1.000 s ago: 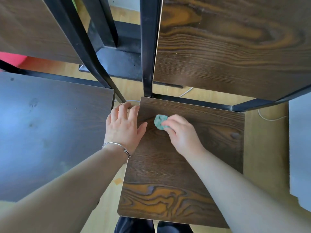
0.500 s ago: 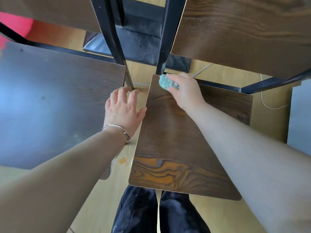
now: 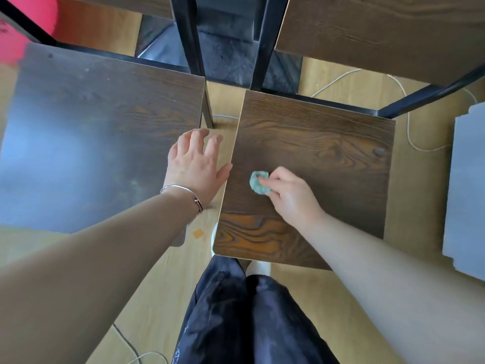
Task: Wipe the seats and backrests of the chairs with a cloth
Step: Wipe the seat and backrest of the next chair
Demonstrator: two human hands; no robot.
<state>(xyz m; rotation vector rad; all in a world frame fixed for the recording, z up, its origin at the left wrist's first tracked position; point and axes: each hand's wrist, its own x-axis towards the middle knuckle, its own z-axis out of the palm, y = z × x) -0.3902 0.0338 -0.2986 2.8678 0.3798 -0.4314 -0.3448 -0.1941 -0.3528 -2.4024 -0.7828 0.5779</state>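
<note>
Right hand (image 3: pixel 291 195) is pinching the green cloth (image 3: pixel 256 183), partly hidden under its fingers, on the seat (image 3: pixel 328 143); left hand (image 3: pixel 195 166) is lying spread at the seat's left edge, contact unclear.

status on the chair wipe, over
Right hand pinching cloth, pressed on right seat near middle. Left hand open, spread over the gap beside it, thumb at seat edge. Nothing else on that seat.
</note>
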